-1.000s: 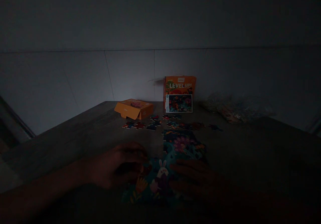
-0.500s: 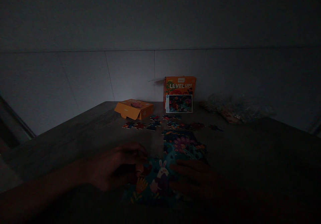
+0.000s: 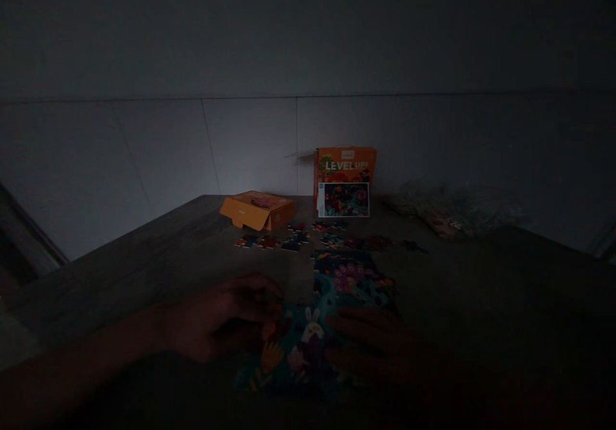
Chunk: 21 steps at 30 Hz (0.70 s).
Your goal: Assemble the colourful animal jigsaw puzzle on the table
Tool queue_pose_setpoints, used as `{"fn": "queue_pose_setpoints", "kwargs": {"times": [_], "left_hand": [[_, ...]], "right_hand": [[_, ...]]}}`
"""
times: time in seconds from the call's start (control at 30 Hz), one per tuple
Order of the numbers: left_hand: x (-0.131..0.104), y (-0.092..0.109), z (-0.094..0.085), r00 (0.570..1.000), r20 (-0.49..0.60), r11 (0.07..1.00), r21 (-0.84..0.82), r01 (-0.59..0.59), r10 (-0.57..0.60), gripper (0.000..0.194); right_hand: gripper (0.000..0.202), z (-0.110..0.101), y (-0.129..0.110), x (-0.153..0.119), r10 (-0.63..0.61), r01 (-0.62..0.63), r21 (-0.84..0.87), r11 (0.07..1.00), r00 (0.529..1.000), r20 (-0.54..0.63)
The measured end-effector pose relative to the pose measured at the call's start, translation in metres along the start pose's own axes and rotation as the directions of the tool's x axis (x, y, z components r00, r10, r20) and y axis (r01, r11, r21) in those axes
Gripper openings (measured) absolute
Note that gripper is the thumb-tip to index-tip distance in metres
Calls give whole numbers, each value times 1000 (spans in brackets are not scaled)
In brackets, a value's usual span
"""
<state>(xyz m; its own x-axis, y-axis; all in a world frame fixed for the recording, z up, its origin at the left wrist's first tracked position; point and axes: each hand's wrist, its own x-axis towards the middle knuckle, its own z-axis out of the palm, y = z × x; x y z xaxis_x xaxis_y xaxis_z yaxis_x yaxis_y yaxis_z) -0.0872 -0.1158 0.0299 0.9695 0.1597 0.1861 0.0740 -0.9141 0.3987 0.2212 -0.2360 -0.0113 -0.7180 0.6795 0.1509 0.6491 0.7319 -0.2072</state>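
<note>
The view is very dark. A partly joined puzzle [image 3: 312,330] with a white rabbit and flowers lies flat on the table. At its left edge is my left hand [image 3: 221,318], fingers bent together over an orange-red part of the picture; whether a separate piece is between them I cannot make out. My right hand [image 3: 373,340] rests with fingers spread on the right side of the puzzle. Behind the joined part lie several loose puzzle pieces [image 3: 294,242].
An opened orange box [image 3: 260,210] lies at the back left of the grey table [image 3: 158,250]. An upright orange box [image 3: 346,163] stands at the back with a picture card [image 3: 345,200] before it. Crumpled clear plastic [image 3: 462,212] lies at the back right.
</note>
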Motion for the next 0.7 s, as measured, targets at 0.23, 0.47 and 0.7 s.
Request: {"fn": "queue_pose_setpoints", "kwargs": {"times": [0.23, 0.47, 0.7], "left_hand": [[-3, -5, 2, 1000, -4, 1000, 11, -12, 12, 30], [1, 4, -5, 998, 52, 998, 50, -33, 31, 29], [5, 9, -6, 995, 40, 996, -5, -93, 93, 19]], "right_hand": [[59, 2, 0, 0, 12, -12, 29, 1000, 1000, -5], [51, -1, -6, -2, 37, -37, -8, 999, 999, -33], [47, 12, -6, -5, -35, 30, -141, 990, 999, -34]]}}
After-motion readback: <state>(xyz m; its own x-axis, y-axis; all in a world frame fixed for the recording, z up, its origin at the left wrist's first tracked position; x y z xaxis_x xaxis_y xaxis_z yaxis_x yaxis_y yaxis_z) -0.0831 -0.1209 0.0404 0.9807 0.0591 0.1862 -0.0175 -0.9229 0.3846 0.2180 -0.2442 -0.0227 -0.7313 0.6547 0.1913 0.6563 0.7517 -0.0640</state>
